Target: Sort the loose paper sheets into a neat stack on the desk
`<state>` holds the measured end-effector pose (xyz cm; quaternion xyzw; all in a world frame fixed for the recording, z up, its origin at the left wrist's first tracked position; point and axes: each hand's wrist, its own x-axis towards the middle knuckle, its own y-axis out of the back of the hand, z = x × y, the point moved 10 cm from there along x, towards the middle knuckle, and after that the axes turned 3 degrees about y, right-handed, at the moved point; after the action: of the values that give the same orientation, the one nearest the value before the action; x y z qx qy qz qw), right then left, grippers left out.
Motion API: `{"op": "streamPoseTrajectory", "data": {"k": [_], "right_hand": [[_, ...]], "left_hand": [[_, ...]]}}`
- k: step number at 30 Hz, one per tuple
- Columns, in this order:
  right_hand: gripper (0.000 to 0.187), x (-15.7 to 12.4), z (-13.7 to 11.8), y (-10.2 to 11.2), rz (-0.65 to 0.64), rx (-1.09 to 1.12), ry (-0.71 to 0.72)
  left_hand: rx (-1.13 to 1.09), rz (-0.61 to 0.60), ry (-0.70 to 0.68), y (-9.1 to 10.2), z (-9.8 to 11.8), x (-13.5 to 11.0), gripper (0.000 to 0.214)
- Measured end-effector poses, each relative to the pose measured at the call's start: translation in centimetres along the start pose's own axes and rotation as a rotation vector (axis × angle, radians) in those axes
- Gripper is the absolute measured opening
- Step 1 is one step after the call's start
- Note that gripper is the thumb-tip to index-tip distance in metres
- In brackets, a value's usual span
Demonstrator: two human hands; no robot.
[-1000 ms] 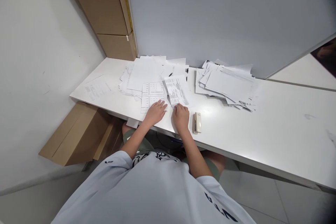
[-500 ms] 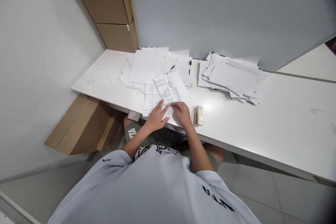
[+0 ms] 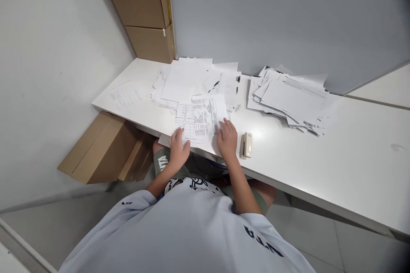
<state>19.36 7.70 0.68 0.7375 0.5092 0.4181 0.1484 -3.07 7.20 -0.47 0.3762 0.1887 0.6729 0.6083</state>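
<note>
Left hand [image 3: 178, 148] and right hand [image 3: 227, 137] lie open and flat on the printed sheets [image 3: 201, 120] at the near edge of the desk [image 3: 320, 153], the stapler [image 3: 246, 145] untouched just beside, loose paper piles [image 3: 290, 98] behind

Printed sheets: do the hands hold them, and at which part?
The left hand lies on the near left corner of the printed sheets, the right hand on their right edge; the sheets lie flat on the desk. A real grip cannot be told.

An office — white desk [image 3: 320, 166], paper stacks [image 3: 288, 98], stapler [image 3: 246, 145].
</note>
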Motion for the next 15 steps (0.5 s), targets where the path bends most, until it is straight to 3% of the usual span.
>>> {"op": "streamPoseTrajectory", "data": {"k": [2, 6, 10, 15], "right_hand": [[0.038, -0.4, 0.7, -0.6, -0.032, -0.103, -0.078], [0.038, -1.8, -0.9, -2.6, -0.182, -0.121, -0.036], [0.039, -3.5, -2.7, -2.5, -0.192, -0.091, -0.022], [0.037, -5.5, -3.7, -1.9, -0.198, -0.094, -0.005]], "left_hand": [[-0.058, -0.061, -0.009, -0.6, 0.7, -0.9, 0.052], [-0.358, -0.091, -0.024, -1.2, 1.9, -1.7, 0.058], [-0.678, 0.104, 0.053, 0.5, -0.3, -1.3, 0.055], [-0.628, 0.156, 0.155, 1.0, -2.6, -2.0, 0.047]]}}
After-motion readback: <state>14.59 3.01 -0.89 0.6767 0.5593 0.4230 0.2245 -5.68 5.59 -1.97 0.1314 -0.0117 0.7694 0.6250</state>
